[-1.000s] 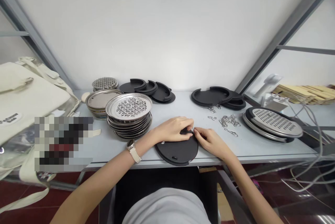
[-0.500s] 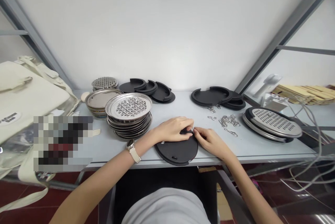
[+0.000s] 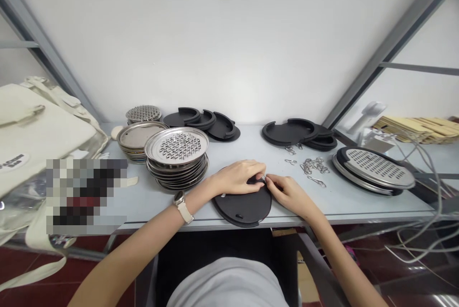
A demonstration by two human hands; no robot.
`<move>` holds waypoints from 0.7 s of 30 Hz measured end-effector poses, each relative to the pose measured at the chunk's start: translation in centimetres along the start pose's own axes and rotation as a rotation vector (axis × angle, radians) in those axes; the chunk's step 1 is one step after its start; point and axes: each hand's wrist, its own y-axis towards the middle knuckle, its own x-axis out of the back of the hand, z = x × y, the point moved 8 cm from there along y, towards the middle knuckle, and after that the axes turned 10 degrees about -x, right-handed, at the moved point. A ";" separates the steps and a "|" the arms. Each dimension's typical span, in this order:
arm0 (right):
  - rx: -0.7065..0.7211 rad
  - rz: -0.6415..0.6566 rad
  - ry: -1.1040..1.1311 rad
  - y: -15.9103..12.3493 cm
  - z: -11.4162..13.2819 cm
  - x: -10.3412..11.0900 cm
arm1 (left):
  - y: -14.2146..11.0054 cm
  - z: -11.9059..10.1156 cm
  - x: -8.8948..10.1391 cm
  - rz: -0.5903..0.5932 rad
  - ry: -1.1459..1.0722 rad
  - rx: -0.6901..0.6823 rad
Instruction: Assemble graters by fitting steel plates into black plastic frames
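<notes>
A round black plastic base (image 3: 243,206) lies flat at the table's front edge, right before me. My left hand (image 3: 238,176) rests on its far rim with the fingers curled and pinched. My right hand (image 3: 289,192) meets it from the right, fingertips pinched together at the same spot. A small metal clip glints between the two sets of fingertips (image 3: 264,179); which hand grips it I cannot tell. A pile of loose metal clips (image 3: 312,166) lies just right of my right hand.
A stack of round steel grater discs (image 3: 177,156) stands left of my hands, with more metal discs (image 3: 138,138) behind. Black bases lie at back centre (image 3: 204,123) and back right (image 3: 297,133). An assembled grater (image 3: 375,171) sits far right. Cream bag (image 3: 32,130) at left; cables (image 3: 419,245) right.
</notes>
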 end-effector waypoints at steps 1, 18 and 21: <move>-0.001 -0.001 -0.001 0.0 0.0 0.0 | 0.0 0.0 0.0 0.001 0.013 0.002; -0.002 0.007 0.014 0.0 -0.1 -0.1 | -0.2 0.0 0.1 -0.014 0.070 -0.032; -0.006 0.010 0.015 0.0 -0.1 -0.1 | -0.2 0.1 0.1 -0.011 0.070 -0.026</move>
